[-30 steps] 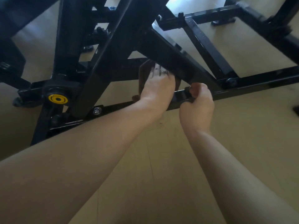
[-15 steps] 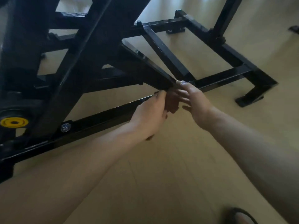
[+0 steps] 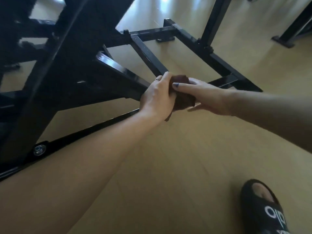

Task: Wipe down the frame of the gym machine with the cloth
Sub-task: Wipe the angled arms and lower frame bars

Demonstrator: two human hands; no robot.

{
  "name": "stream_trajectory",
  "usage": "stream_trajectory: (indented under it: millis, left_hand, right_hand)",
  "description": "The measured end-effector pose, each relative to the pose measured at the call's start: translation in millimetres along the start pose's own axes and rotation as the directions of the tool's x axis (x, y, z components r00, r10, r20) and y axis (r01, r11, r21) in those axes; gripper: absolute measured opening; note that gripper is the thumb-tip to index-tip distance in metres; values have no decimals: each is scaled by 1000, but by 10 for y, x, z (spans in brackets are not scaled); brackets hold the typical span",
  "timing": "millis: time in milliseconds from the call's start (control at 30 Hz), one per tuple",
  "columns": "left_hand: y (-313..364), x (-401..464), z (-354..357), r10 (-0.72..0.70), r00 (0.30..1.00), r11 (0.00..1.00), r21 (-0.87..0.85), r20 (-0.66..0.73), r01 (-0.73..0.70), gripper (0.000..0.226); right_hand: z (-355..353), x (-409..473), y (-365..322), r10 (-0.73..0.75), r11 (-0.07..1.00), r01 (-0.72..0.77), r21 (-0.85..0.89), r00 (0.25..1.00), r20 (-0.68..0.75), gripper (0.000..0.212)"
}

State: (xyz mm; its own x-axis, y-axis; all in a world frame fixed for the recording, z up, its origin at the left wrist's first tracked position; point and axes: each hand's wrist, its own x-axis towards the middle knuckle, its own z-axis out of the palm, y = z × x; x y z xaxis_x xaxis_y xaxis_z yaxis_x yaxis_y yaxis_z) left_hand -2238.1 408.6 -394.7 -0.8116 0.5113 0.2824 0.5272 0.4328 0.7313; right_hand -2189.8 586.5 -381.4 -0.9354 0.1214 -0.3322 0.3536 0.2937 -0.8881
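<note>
Left hand: left hand (image 3: pixel 157 97) has its fingers curled round the near side of the cloth, gripping it; a ring shows on one finger.
Right hand: right hand (image 3: pixel 203 94) holds the far side of the cloth, with the thumb laid flat on top and the fingers underneath.
Cloth: dark brown cloth (image 3: pixel 181 94) is bunched between the two hands, just above the point where the slanted bar meets the low rail.
Contact with frame: cannot tell whether the cloth touches the metal; the hands hide that spot.
Frame: black gym machine frame (image 3: pixel 76 76) fills the upper left, glossy; a cross bar (image 3: pixel 148 54) runs back from beside the hands to the rear rail.
Low rail: base rail (image 3: pixel 94 128) runs from lower left toward the hands, with a silver bolt (image 3: pixel 39 149) near its left end.
Floor: pale wooden floor (image 3: pixel 185 157) under everything.
Foot: black slipper (image 3: pixel 265 208) with white lettering, lower right, well apart from the frame.
</note>
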Motion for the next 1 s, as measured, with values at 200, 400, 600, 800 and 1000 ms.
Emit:
stream_trajectory:
  millis: [200,400,600,800,1000]
  left_hand:
    - [10,119,176,26,1000,985,173,10,-27,23]
    - [-4,389,209,26,987,557,818,156,-144,84]
    - [69,561,406,-285,933,281,950,220,-138,63]
    - [73,762,566,-351,919,229,968,179,-101,56]
    - [82,821,598,-397,910,208,978,116,-34,62]
  right_hand:
    - [-216,412,407,7,970,-24,244,997,71,70]
    - [-492,580,339,-109,922,156,355,983,-148,43]
    - [-692,954,114,-374,928,357,-110,884,-280,47]
    - [-305,1209,536,-384,831,407,-378,913,139,35]
    - [-271,1288,903,-676,628,624,-466,734,71,44]
